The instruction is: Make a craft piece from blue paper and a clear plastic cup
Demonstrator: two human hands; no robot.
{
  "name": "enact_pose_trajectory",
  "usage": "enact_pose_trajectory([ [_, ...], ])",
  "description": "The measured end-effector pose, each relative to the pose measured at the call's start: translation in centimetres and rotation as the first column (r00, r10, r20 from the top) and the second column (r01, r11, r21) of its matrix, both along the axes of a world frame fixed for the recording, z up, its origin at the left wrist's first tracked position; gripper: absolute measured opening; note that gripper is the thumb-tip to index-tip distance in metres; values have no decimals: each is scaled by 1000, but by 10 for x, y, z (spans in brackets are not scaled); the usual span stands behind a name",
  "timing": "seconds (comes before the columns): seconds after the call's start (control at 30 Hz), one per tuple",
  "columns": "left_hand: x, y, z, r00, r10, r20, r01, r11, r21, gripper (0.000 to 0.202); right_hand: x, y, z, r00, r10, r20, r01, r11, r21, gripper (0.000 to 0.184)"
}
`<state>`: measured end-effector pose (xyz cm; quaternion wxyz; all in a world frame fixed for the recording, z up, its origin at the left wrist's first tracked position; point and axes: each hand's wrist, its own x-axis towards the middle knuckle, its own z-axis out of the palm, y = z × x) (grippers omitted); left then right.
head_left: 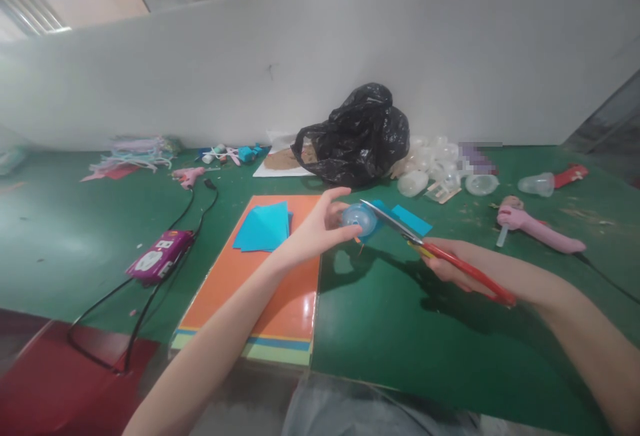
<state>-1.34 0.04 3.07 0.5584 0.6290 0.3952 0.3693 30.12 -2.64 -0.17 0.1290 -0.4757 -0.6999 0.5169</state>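
Left hand (325, 226) grasps a round, translucent plastic cup (360, 217), tinged blue, above the green table (380, 336); right hand (445, 268) grips red-handled scissors (434, 250), tips just beside the cup.

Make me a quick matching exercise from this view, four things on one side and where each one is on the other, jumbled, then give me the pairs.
1. scissors
2. clear plastic cup
3. black bag
4. blue sheets

A. on the orange sheet
B. in front of the white partition
C. in the right hand
D. in the left hand

Pairs: 1-C, 2-D, 3-B, 4-A
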Motion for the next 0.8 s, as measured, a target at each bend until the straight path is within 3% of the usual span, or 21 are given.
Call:
enact_pose_trajectory([
  [0.2, -1, 0, -4, 998, -64, 9, 64, 998, 10, 66, -10, -6, 14, 998, 54, 44, -56, 998, 40, 56],
  [0.4, -2, 1, -4, 998, -69, -3, 69, 997, 33, 63, -8, 0, -1, 999, -34, -24, 31, 993, -111, 51],
  [0.53, -2, 1, -2, 998, -50, -23, 51, 998, 32, 63, -6, 4, -7, 996, -68, -49, 60, 988, -145, 51],
  [0.67, -2, 1, -3, 998, -53, -27, 55, 997, 47, 62, -5, 3, -4, 999, -40, -14, 38, 993, -114, 50],
  [0.8, -5, 2, -4, 993, -111, -49, 113, 993, 43, 63, -2, -2, 5, 996, 63, 66, -63, 998, -13, 48],
])
